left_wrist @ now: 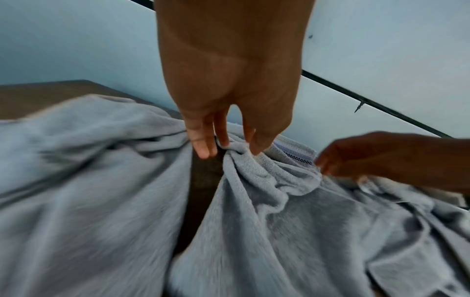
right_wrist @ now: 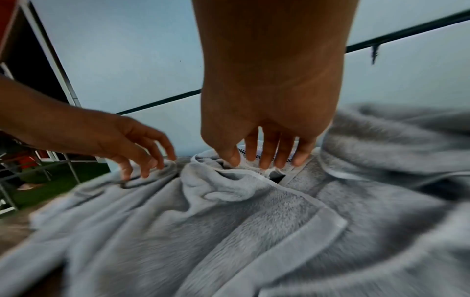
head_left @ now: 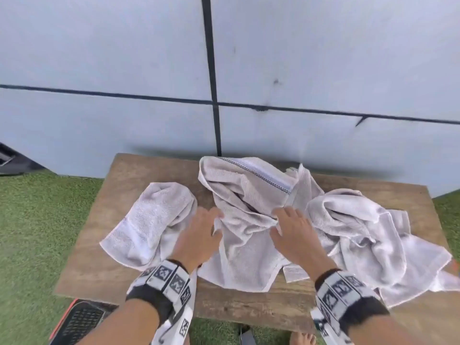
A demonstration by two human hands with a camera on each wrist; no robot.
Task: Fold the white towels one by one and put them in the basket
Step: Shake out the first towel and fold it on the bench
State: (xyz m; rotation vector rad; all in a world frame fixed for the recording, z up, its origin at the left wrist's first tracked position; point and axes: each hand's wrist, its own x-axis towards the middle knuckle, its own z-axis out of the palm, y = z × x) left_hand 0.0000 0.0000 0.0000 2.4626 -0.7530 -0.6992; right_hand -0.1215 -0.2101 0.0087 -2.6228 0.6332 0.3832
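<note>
Opening step, no fold made yet; the middle towel (head_left: 245, 220) lay crumpled at frame centre on the table (head_left: 124, 180); left hand (head_left: 199, 235) and right hand (head_left: 295, 232) each pinched its bunched cloth; next, probably, lift and spread it flat.

Soft, even daylight fills the head view, leaving only a faint, diffuse shadow on the wall (head_left: 99, 58) just behind the bench (head_left: 104, 257), and the wide lens bows the panel seams (head_left: 211, 70). Both wrist views are dimmer and bluish. The left hand (left_wrist: 229, 80) and right hand (right_wrist: 267, 90) look dark against the pale wall, and the towels (left_wrist: 89, 201) smear into blur toward the lower edges.
</note>
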